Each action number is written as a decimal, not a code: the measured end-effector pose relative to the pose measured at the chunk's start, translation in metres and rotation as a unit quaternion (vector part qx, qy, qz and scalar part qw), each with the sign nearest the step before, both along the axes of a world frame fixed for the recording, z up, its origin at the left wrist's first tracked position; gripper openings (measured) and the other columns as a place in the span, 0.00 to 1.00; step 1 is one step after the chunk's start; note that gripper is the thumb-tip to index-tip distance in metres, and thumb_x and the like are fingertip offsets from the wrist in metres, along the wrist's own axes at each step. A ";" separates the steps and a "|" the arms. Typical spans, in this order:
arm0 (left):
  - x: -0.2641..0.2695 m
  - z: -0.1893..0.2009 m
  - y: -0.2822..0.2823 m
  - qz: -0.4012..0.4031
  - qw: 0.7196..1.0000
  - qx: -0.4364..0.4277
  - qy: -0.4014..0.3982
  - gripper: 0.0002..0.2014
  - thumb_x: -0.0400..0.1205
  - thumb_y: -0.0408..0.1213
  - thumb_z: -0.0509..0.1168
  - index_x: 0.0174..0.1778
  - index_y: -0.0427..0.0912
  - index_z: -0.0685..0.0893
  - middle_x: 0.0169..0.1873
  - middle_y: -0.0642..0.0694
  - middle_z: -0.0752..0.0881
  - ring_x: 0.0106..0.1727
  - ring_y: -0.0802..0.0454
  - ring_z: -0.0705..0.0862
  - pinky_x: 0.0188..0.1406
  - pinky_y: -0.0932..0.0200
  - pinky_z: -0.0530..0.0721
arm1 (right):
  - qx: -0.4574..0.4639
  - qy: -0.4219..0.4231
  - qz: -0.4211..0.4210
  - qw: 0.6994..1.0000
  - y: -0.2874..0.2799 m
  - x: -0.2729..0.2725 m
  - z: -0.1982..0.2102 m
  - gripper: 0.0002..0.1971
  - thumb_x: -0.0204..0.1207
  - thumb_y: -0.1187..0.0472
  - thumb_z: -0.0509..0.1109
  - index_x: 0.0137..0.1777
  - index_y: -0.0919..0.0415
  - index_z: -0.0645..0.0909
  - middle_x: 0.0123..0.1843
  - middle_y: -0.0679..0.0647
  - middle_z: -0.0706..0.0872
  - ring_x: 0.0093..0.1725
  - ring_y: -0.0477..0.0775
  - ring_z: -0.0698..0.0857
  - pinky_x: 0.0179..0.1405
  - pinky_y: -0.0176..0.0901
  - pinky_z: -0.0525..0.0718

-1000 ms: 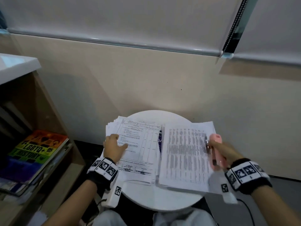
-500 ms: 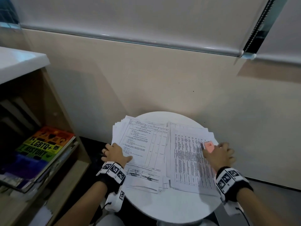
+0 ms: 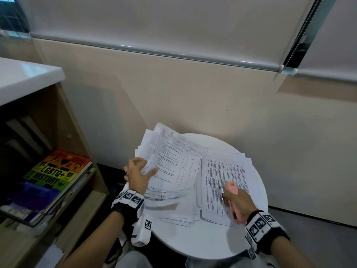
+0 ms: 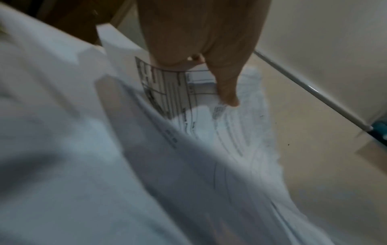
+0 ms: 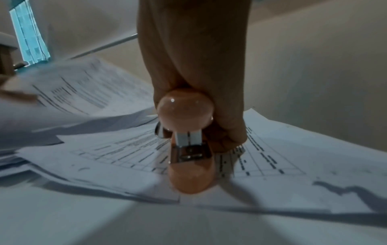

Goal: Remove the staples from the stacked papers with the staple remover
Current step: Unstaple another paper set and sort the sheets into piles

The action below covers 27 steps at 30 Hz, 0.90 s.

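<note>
L hand (image 3: 137, 176) pinching, R hand (image 3: 238, 200) clenched (firm grip).

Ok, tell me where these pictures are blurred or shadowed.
Head view: papers smear near the left hand. Left wrist view: near sheets blur, dim foreground. Right wrist view: remover sharp, left papers blurred, dark shadows across the table.

Pink staple remover (image 3: 231, 198) over right printed stack (image 3: 224, 182); left stack (image 3: 173, 167) lifted.
</note>
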<state>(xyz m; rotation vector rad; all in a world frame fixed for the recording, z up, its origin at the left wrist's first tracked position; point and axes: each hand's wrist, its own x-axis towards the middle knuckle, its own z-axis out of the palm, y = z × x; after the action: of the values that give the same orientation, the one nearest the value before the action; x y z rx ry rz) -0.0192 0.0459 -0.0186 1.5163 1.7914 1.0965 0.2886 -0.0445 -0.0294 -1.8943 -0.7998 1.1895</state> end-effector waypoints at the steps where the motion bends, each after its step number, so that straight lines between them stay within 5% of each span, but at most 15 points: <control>1: -0.004 0.003 -0.008 -0.009 0.999 0.034 -0.016 0.19 0.65 0.45 0.80 0.47 0.38 0.89 0.67 0.50 0.71 0.71 0.47 0.63 0.68 0.47 0.63 | 0.002 -0.005 0.002 1.000 -0.001 0.000 -0.001 0.07 0.76 0.62 0.71 0.43 0.68 0.81 0.34 0.64 0.82 0.31 0.58 0.80 0.33 0.47 0.78; 4: -0.020 0.010 -0.028 -0.048 0.994 0.101 -0.022 0.13 0.60 0.45 0.82 0.33 0.44 0.90 0.74 0.58 0.64 0.76 0.53 0.55 0.70 0.51 0.59 | -0.002 -0.018 -0.001 1.000 -0.002 -0.001 -0.001 0.08 0.75 0.62 0.72 0.40 0.67 0.81 0.33 0.63 0.83 0.31 0.58 0.80 0.34 0.47 0.79; 7: -0.039 0.010 -0.034 -0.108 0.988 0.110 0.019 0.13 0.55 0.56 0.82 0.24 0.56 0.87 0.78 0.58 0.65 0.80 0.52 0.54 0.75 0.46 0.52 | 0.002 -0.021 -0.001 1.000 -0.004 -0.003 0.002 0.08 0.74 0.62 0.73 0.40 0.67 0.82 0.33 0.63 0.84 0.29 0.58 0.81 0.31 0.44 0.80; 9: -0.047 0.014 -0.032 -0.167 0.983 0.074 0.036 0.15 0.54 0.64 0.77 0.23 0.59 0.84 0.71 0.60 0.75 0.77 0.53 0.63 0.77 0.43 0.53 | -0.001 -0.034 0.000 0.999 -0.005 -0.005 0.003 0.08 0.74 0.60 0.74 0.40 0.66 0.82 0.34 0.62 0.85 0.30 0.58 0.82 0.33 0.45 0.81; 10: -0.049 0.019 -0.032 -0.197 0.979 0.054 0.026 0.17 0.54 0.66 0.76 0.23 0.58 0.84 0.62 0.61 0.81 0.71 0.51 0.72 0.76 0.40 0.61 | -0.003 -0.031 -0.004 0.999 -0.006 -0.005 0.004 0.08 0.73 0.60 0.74 0.40 0.65 0.82 0.34 0.62 0.86 0.30 0.59 0.83 0.34 0.46 0.81; 12: -0.047 0.036 -0.031 -0.248 0.968 0.024 -0.037 0.23 0.57 0.66 0.77 0.26 0.49 0.86 0.42 0.54 0.89 0.48 0.50 0.86 0.55 0.42 0.82 | -0.005 -0.019 -0.010 1.000 -0.007 -0.005 0.006 0.08 0.73 0.60 0.74 0.39 0.65 0.82 0.33 0.62 0.85 0.30 0.58 0.82 0.34 0.46 0.81; 14: -0.043 0.056 -0.036 -0.253 0.961 0.012 -0.109 0.26 0.61 0.56 0.80 0.33 0.33 0.85 0.34 0.47 0.90 0.37 0.51 0.88 0.39 0.50 0.85 | -0.013 -0.010 -0.011 1.000 -0.009 -0.004 0.010 0.08 0.74 0.60 0.72 0.38 0.64 0.81 0.32 0.61 0.85 0.28 0.57 0.81 0.34 0.47 0.81; 17: -0.039 0.077 -0.048 -0.233 0.942 0.003 -0.243 0.20 0.69 0.31 0.77 0.49 0.31 0.75 0.48 0.45 0.90 0.48 0.45 0.90 0.45 0.45 0.88 | -0.012 0.042 -0.052 0.998 -0.012 -0.002 0.012 0.08 0.76 0.63 0.68 0.37 0.66 0.79 0.34 0.66 0.84 0.25 0.57 0.81 0.30 0.45 0.79; 19: -0.038 0.083 -0.062 -0.231 0.922 -0.009 -0.310 0.27 0.72 0.25 0.73 0.62 0.46 0.70 0.61 0.44 0.85 0.59 0.44 0.87 0.54 0.43 0.87 | -0.006 0.040 -0.087 0.995 -0.012 0.002 0.012 0.11 0.75 0.61 0.69 0.43 0.71 0.82 0.35 0.66 0.85 0.31 0.60 0.83 0.37 0.49 0.81; 21: -0.038 0.076 -0.079 -0.241 0.914 -0.022 -0.326 0.37 0.74 0.25 0.72 0.71 0.58 0.65 0.69 0.50 0.79 0.66 0.51 0.83 0.62 0.47 0.84 | -0.004 0.023 -0.112 0.993 -0.017 0.001 0.020 0.15 0.76 0.59 0.70 0.49 0.74 0.82 0.36 0.65 0.85 0.35 0.62 0.83 0.39 0.42 0.83; 24: -0.026 0.045 -0.117 -0.250 0.942 -0.072 -0.214 0.31 0.76 0.33 0.72 0.73 0.56 0.70 0.71 0.58 0.75 0.74 0.60 0.74 0.71 0.62 0.73 | 0.038 0.024 -0.162 0.986 -0.022 -0.004 0.036 0.10 0.77 0.62 0.69 0.41 0.70 0.79 0.31 0.63 0.79 0.27 0.58 0.76 0.16 0.27 0.74; 27: -0.011 0.009 -0.149 -0.246 0.945 -0.188 -0.105 0.31 0.79 0.41 0.70 0.78 0.49 0.66 0.78 0.50 0.67 0.81 0.53 0.63 0.77 0.61 0.63 | 0.128 -0.049 -0.196 0.971 -0.016 0.003 0.037 0.25 0.65 0.42 0.71 0.49 0.65 0.83 0.37 0.62 0.87 0.29 0.57 0.82 0.31 0.44 0.83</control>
<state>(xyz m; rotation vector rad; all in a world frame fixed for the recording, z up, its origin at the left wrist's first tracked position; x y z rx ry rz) -0.0304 -0.1034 -0.0099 1.4351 1.2823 0.6000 0.2914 -0.0606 0.0078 -1.7973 -0.5640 0.7189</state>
